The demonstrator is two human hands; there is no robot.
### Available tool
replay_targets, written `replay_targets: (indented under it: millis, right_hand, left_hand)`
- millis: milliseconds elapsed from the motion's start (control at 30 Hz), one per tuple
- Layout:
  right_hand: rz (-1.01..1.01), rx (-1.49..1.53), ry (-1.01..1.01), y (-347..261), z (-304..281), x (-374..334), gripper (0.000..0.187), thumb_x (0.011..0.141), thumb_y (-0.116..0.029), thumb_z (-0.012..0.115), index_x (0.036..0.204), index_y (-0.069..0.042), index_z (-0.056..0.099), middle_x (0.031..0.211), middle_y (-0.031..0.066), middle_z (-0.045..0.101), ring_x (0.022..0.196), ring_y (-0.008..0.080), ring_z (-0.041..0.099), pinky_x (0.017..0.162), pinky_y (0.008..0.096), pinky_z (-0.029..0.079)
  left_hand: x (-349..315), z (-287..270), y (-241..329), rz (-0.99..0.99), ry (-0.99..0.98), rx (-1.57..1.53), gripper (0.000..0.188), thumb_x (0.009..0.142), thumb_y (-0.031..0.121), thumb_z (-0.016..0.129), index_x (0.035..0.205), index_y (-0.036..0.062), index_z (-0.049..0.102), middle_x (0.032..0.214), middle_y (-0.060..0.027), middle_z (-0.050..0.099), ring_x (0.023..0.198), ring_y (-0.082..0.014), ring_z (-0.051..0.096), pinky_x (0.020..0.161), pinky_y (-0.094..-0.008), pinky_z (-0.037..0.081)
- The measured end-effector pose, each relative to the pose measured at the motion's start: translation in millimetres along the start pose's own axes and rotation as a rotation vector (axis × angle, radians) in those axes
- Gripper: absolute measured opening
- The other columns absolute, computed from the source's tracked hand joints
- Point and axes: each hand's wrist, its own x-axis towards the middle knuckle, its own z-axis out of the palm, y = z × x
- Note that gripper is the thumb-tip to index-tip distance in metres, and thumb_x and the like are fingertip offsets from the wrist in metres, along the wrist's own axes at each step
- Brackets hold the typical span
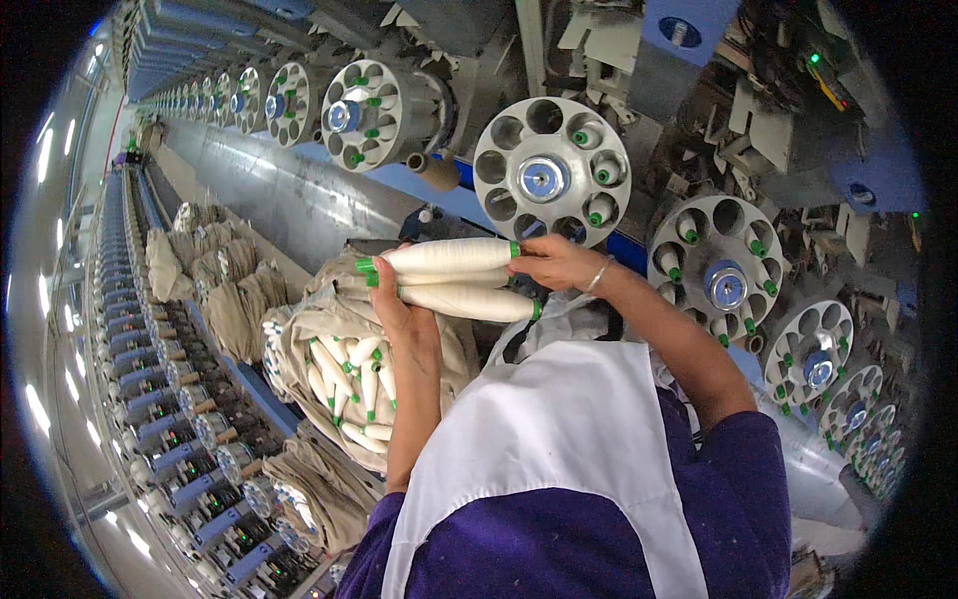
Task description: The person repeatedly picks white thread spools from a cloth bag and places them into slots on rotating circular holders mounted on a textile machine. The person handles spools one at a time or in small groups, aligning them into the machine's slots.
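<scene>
My left hand (396,299) and my right hand (555,262) together hold a small bundle of white yarn bobbins (459,280) on green tubes, lying sideways in front of my chest. The left hand grips their left ends and the right hand grips their right ends. Just below the bundle an open beige cloth bag (329,344) holds several more white bobbins (349,384) with green tips. Right above my hands is a round grey magazine wheel (551,170) with holes around its rim, a few of them filled with green-tipped bobbins.
A long row of the same magazine wheels (374,112) runs along the machine to the upper left and lower right (720,265). More beige cloth bags (215,270) line a shelf on the left. Beside them runs a row of blue and grey machine units (170,419).
</scene>
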Motion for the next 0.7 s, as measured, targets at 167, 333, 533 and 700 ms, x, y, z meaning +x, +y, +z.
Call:
replay_targets:
  millis: [167,333,533,700]
  right_hand:
    - [-0.03,0.072,0.271,5.7,-25.9,-14.8,0.026,0.099,-0.027,0.048,0.085,-0.007,0.054,0.059,-0.0095,0.038,0.043,0.0001,0.028,0.037,0.0187,0.017]
    - [-0.423,0.168,0.384,-0.4,-10.1,5.1,0.027,0.102,-0.025,0.043,0.083,-0.006,0.048,0.075,0.0002,0.049,0.07,0.0142,0.057,0.084,0.0257,0.048]
    - [-0.363,0.262,0.312,-4.1,-1.2,21.2,0.029,0.101,-0.026,0.041,0.081,-0.005,0.048,0.065,0.0046,0.053,0.058,0.0187,0.055,0.068,0.0351,0.051]
    - [-0.47,-0.794,0.36,-5.4,-8.1,8.0,0.016,0.089,-0.017,0.056,0.082,-0.003,0.052,0.065,0.0107,0.054,0.057,0.0252,0.056,0.056,0.0342,0.046]
  left_hand:
    - [7.3,-23.4,1.8,-0.066,0.104,-0.066,0.044,0.091,0.036,0.061,0.111,-0.0035,0.054,0.111,-0.0147,0.06,0.103,-0.026,0.058,0.092,-0.0428,0.048]
    - [7.2,-27.5,-2.5,-0.053,0.11,-0.002,0.04,0.092,0.034,0.059,0.11,-0.0023,0.055,0.11,-0.014,0.061,0.102,-0.0265,0.058,0.094,-0.0423,0.047]
    - [10.4,-18.1,-4.0,-0.087,0.043,-0.02,0.035,0.093,0.032,0.059,0.105,-0.0008,0.057,0.105,-0.0134,0.062,0.099,-0.0256,0.059,0.091,-0.0414,0.048]
    - [15.8,-2.5,-9.9,-0.046,-0.049,0.085,0.032,0.092,0.031,0.06,0.103,0.0008,0.058,0.098,-0.0124,0.064,0.092,-0.0241,0.061,0.086,-0.0387,0.049]
